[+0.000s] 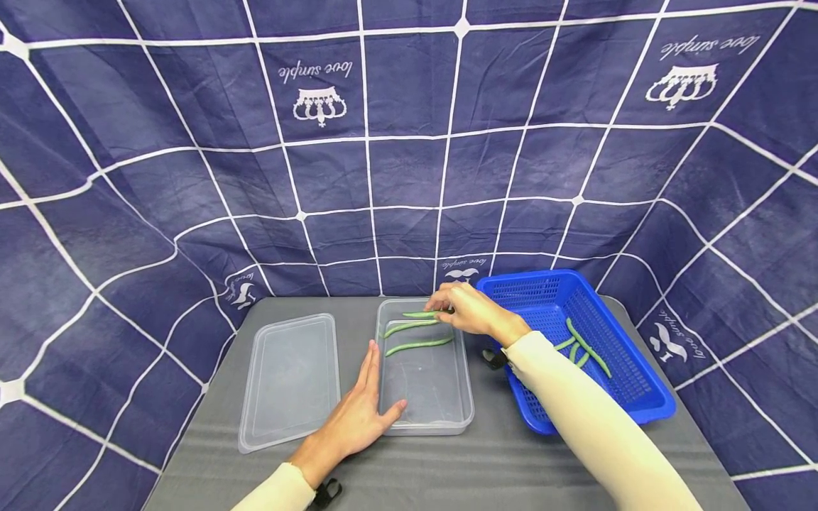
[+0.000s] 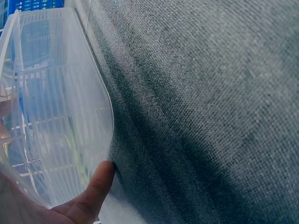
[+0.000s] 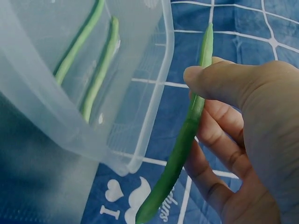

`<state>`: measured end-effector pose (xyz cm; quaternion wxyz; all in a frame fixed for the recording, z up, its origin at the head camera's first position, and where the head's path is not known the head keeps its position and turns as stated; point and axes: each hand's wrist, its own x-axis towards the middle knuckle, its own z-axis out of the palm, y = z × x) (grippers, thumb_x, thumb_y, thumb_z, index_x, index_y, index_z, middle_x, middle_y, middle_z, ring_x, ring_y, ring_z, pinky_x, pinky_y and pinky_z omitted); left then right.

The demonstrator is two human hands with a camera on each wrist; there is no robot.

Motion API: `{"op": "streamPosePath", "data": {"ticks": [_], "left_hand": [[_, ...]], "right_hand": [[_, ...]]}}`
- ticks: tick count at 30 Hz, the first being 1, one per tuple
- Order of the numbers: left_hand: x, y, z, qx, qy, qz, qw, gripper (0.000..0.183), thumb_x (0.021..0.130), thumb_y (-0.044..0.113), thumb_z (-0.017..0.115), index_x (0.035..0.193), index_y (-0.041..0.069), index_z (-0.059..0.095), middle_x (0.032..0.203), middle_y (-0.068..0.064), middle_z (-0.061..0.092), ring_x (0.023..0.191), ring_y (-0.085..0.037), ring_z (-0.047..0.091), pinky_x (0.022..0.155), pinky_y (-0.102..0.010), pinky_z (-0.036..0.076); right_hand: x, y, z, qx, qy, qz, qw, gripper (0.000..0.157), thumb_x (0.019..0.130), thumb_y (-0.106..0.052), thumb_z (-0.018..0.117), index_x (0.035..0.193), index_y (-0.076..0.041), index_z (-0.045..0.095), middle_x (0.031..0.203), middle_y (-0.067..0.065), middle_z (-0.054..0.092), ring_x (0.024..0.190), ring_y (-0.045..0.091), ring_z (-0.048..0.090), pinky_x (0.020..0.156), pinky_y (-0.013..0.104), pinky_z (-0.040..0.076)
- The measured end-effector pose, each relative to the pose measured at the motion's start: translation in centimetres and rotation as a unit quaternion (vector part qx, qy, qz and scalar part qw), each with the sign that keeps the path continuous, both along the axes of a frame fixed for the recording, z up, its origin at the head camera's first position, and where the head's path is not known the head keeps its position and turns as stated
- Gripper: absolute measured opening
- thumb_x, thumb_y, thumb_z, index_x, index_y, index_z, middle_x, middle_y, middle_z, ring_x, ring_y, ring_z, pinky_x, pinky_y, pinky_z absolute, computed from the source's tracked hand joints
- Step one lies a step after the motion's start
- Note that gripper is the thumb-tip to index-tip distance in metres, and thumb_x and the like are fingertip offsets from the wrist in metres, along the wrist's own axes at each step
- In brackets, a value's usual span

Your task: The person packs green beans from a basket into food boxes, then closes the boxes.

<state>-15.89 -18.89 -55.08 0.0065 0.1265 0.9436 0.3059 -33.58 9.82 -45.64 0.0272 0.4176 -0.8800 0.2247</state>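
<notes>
A clear plastic container (image 1: 424,390) stands in the middle of the table, with two green beans (image 1: 418,345) lying crosswise in its far half. Over its far end, my right hand (image 1: 469,309) pinches another green bean (image 3: 182,144) between thumb and fingers. Both ends of that bean stick out past the fingers in the right wrist view. My left hand (image 1: 358,415) rests along the container's left side, fingers straight and thumb spread toward the near end. In the left wrist view a fingertip (image 2: 105,172) lies at the container's ribbed wall.
To the right stands a blue mesh basket (image 1: 530,419) with several green beans (image 1: 594,355) inside; my right forearm passes over its near-left part. A clear flat lid (image 1: 294,383) lies left of the container on the grey tabletop (image 1: 409,472). Blue checked cloth (image 1: 409,170) hangs behind.
</notes>
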Motion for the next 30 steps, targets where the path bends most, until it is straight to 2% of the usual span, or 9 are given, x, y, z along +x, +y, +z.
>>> {"op": "streamPosePath", "data": {"ticks": [8, 12, 17, 23, 28, 30], "left_hand": [[-0.2, 0.0, -0.2, 0.005, 0.01, -0.006, 0.9999, 0.124, 0.105, 0.05, 0.082, 0.187, 0.0, 0.002, 0.198, -0.021, 0.006, 0.163, -0.046, 0.056, 0.122, -0.06, 0.058], [-0.2, 0.0, -0.2, 0.005, 0.003, -0.005, 1.0, 0.125, 0.106, 0.052, 0.08, 0.187, 0.003, 0.0, 0.198, -0.019, 0.002, 0.16, -0.046, 0.058, 0.121, -0.059, 0.059], [-0.3, -0.1, -0.3, 0.004, -0.001, -0.001, 1.0, 0.124, 0.106, 0.053, 0.08, 0.187, 0.003, -0.001, 0.199, -0.016, 0.0, 0.164, -0.045, 0.055, 0.122, -0.058, 0.059], [-0.4, -0.2, -0.4, 0.002, 0.001, -0.003, 1.0, 0.124, 0.106, 0.052, 0.08, 0.187, 0.001, 0.001, 0.198, -0.019, 0.002, 0.165, -0.045, 0.054, 0.123, -0.057, 0.058], [-0.3, -0.1, -0.3, 0.003, -0.005, -0.005, 1.0, 0.124, 0.107, 0.052, 0.079, 0.187, 0.003, -0.001, 0.199, -0.016, -0.001, 0.164, -0.045, 0.055, 0.124, -0.057, 0.058], [-0.3, -0.1, -0.3, 0.004, -0.004, -0.005, 1.0, 0.124, 0.106, 0.052, 0.08, 0.187, 0.003, 0.0, 0.199, -0.016, 0.001, 0.158, -0.048, 0.061, 0.12, -0.059, 0.06]], "right_hand": [[-0.6, -1.9, -0.5, 0.008, -0.009, -0.001, 1.0, 0.025, 0.104, -0.007, 0.084, 0.125, -0.019, 0.089, 0.119, 0.0, 0.083, 0.109, 0.019, 0.082, 0.095, 0.039, 0.067], [-0.8, -2.9, -0.6, 0.014, -0.019, -0.001, 1.0, 0.025, 0.105, -0.009, 0.083, 0.127, -0.019, 0.089, 0.12, 0.0, 0.083, 0.112, 0.02, 0.081, 0.1, 0.041, 0.067], [-1.2, -4.0, -0.8, 0.009, -0.023, 0.0, 1.0, 0.025, 0.105, -0.009, 0.084, 0.126, -0.021, 0.089, 0.119, 0.0, 0.082, 0.111, 0.018, 0.081, 0.101, 0.04, 0.067], [-1.4, -5.0, -1.0, 0.003, -0.032, 0.009, 0.999, 0.023, 0.105, -0.007, 0.084, 0.125, -0.017, 0.089, 0.118, 0.001, 0.083, 0.11, 0.019, 0.081, 0.102, 0.038, 0.068], [-1.6, -5.5, -1.2, 0.003, -0.039, 0.01, 0.999, 0.023, 0.104, -0.005, 0.084, 0.124, -0.016, 0.089, 0.118, 0.003, 0.083, 0.111, 0.021, 0.082, 0.104, 0.039, 0.068], [-1.6, -5.6, -1.3, 0.0, -0.044, 0.01, 0.999, 0.023, 0.104, -0.004, 0.083, 0.123, -0.016, 0.089, 0.118, 0.004, 0.083, 0.111, 0.021, 0.082, 0.104, 0.041, 0.068]]}}
